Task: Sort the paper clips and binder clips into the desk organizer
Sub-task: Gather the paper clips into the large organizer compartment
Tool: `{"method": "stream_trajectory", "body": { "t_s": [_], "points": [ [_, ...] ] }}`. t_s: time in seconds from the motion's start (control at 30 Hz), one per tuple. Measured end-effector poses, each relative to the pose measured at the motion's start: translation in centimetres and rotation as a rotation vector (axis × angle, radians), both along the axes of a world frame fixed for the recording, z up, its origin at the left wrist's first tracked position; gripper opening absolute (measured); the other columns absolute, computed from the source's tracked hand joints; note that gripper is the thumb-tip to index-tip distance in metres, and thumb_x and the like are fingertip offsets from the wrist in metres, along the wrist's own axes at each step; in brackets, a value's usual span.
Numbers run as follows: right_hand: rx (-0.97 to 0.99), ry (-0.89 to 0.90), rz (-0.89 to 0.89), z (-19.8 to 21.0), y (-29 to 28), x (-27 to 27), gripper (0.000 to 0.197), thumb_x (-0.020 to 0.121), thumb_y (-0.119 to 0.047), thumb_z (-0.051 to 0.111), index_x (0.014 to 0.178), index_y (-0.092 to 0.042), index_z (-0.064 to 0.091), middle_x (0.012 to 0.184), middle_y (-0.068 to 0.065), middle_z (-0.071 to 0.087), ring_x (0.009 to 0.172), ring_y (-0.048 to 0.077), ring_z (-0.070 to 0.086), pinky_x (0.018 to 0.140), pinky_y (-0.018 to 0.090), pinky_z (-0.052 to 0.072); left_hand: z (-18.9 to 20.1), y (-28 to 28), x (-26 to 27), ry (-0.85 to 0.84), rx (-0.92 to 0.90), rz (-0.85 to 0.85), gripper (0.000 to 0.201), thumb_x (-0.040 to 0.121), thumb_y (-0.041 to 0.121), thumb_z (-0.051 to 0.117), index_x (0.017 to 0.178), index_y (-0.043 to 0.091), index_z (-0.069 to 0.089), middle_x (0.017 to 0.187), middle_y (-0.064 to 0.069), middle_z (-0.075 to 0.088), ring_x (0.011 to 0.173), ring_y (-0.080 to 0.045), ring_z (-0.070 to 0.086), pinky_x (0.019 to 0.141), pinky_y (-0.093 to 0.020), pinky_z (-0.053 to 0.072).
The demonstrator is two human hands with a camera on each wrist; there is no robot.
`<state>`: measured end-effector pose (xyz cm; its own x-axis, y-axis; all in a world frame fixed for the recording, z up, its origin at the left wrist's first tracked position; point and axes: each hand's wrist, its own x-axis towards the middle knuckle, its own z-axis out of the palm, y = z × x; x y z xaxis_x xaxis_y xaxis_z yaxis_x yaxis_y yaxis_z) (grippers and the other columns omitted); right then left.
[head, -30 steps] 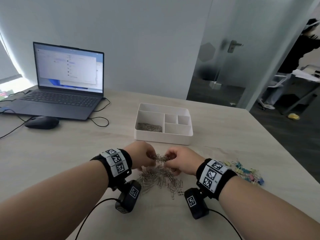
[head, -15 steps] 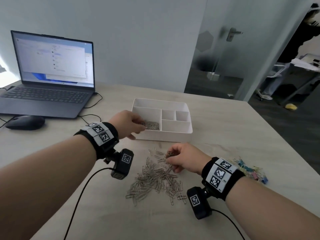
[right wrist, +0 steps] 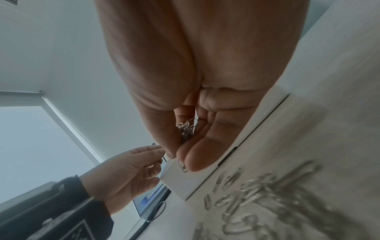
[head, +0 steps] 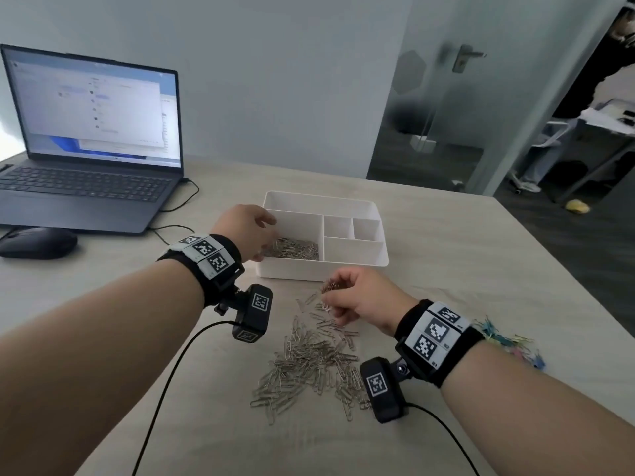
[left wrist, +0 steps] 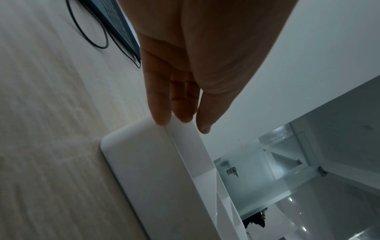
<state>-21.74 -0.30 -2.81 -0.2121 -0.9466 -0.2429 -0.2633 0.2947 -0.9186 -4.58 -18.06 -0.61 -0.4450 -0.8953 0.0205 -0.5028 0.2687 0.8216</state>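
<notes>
A white desk organizer [head: 376, 266] stands mid-table, with silver paper clips [head: 295, 248] in its large left compartment. My left hand [head: 264, 235] hovers over that compartment's left rim, fingers straight and empty; in the left wrist view the fingertips [left wrist: 162, 120] sit just above the organizer rim [left wrist: 180, 146]. My right hand [head: 338, 297] hangs just in front of the organizer and pinches a small bunch of paper clips [head: 330, 286], also visible between its fingers [right wrist: 186, 129]. A loose pile of paper clips [head: 309, 362] lies below it. Colourful binder clips [head: 508, 341] lie at the right.
An open laptop [head: 86, 159] and a black mouse [head: 37, 242] sit at the far left, with cables [head: 178, 207] trailing toward the organizer. The table's right edge [head: 567, 293] drops to a dark floor. A glass door [head: 439, 97] stands behind.
My left hand moved from the pile to the organizer's left compartment and opened. My right hand lifted a bunch of clips off the pile toward the organizer.
</notes>
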Motion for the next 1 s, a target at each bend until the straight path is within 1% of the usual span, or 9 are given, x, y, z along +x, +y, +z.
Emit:
{"method": "stream_trajectory", "body": {
  "t_s": [0.13, 0.2, 0.4, 0.5, 0.6, 0.7, 0.77, 0.87, 1.0],
  "points": [
    [-0.119, -0.048, -0.067, 1.2, -2.8, 1.0, 0.008, 0.088, -0.002, 0.071, 0.095, -0.004, 0.066, 0.074, 0.009, 0.065, 0.061, 0.017, 0.063, 0.058, 0.030, 0.059, -0.4, 0.3, 1.5, 0.049, -0.027, 0.033, 0.005, 0.087, 0.022, 0.069, 0.091, 0.019, 0.071, 0.076, -0.002, 0.065, 0.065, -0.018, 0.064, 0.056, -0.034, 0.061],
    [-0.174, -0.041, -0.131, 1.8, -4.7, 1.3, 0.008, 0.089, -0.002, 0.070, 0.095, -0.006, 0.066, 0.077, 0.008, 0.065, 0.062, 0.016, 0.063, 0.057, 0.030, 0.059, -1.0, 0.7, 2.3, 0.060, -0.013, 0.051, 0.007, 0.088, 0.024, 0.067, 0.088, 0.019, 0.071, 0.074, -0.002, 0.066, 0.065, -0.017, 0.062, 0.054, -0.033, 0.060],
    [-0.189, 0.198, -0.179, 2.7, -10.2, 2.3, 0.013, 0.088, -0.006, 0.070, 0.099, -0.007, 0.064, 0.071, 0.010, 0.064, 0.057, 0.019, 0.061, 0.056, 0.032, 0.058, -3.2, 2.6, 3.9, 0.033, 0.078, 0.010, 0.011, 0.089, 0.024, 0.064, 0.084, 0.017, 0.071, 0.071, 0.000, 0.065, 0.060, -0.015, 0.060, 0.049, -0.028, 0.052],
    [-0.157, 0.306, -0.138, 2.7, -11.1, 2.7, 0.013, 0.087, -0.009, 0.071, 0.098, -0.011, 0.064, 0.076, 0.009, 0.066, 0.062, 0.022, 0.062, 0.064, 0.039, 0.060, -4.3, 3.3, 4.2, 0.008, 0.126, -0.010, 0.011, 0.089, 0.025, 0.065, 0.083, 0.017, 0.071, 0.073, 0.000, 0.069, 0.061, -0.015, 0.063, 0.052, -0.030, 0.053],
    [-0.169, 0.327, -0.127, 2.4, -10.3, 2.4, 0.018, 0.090, -0.011, 0.068, 0.107, -0.010, 0.064, 0.094, 0.008, 0.068, 0.074, 0.023, 0.068, 0.074, 0.041, 0.062, -5.3, 3.7, 4.2, -0.030, 0.125, -0.007, 0.013, 0.087, 0.030, 0.065, 0.081, 0.021, 0.072, 0.078, -0.001, 0.076, 0.058, -0.012, 0.062, 0.056, -0.028, 0.052],
    [-0.228, 0.342, -0.145, 2.3, -8.1, 1.6, 0.009, 0.092, -0.014, 0.064, 0.100, -0.011, 0.068, 0.091, 0.006, 0.071, 0.082, 0.021, 0.071, 0.077, 0.037, 0.062, -5.7, 4.0, 4.1, -0.043, 0.101, -0.025, 0.014, 0.088, 0.030, 0.064, 0.081, 0.023, 0.073, 0.081, 0.001, 0.077, 0.060, -0.010, 0.063, 0.061, -0.027, 0.053],
    [-0.287, 0.405, -0.191, 2.4, -6.1, 1.0, 0.010, 0.093, -0.021, 0.063, 0.089, -0.016, 0.070, 0.083, 0.000, 0.071, 0.078, 0.017, 0.069, 0.075, 0.034, 0.060, -5.7, 4.3, 3.9, -0.043, 0.094, -0.034, 0.014, 0.088, 0.030, 0.064, 0.081, 0.024, 0.074, 0.080, 0.003, 0.076, 0.068, -0.014, 0.066, 0.072, -0.032, 0.057],
    [-0.266, 0.424, -0.213, 2.0, -2.9, 0.0, 0.019, 0.095, -0.027, 0.059, 0.083, -0.015, 0.067, 0.081, 0.003, 0.070, 0.070, 0.012, 0.063, 0.070, 0.031, 0.054, -5.7, 5.0, 3.5, -0.051, 0.063, -0.039, 0.013, 0.088, 0.029, 0.063, 0.087, 0.024, 0.075, 0.072, 0.009, 0.068, 0.069, -0.014, 0.062, 0.074, -0.030, 0.053],
    [-0.114, 0.343, -0.210, 0.5, 0.8, -1.1, 0.011, 0.096, -0.020, 0.056, 0.098, -0.015, 0.065, 0.088, 0.006, 0.071, 0.068, 0.013, 0.065, 0.067, 0.036, 0.057, -5.6, 5.6, 2.8, -0.027, 0.011, 0.020, 0.004, 0.086, 0.026, 0.064, 0.089, 0.028, 0.065, 0.079, 0.009, 0.065, 0.081, -0.018, 0.065, 0.079, -0.031, 0.052]
  ]
}}
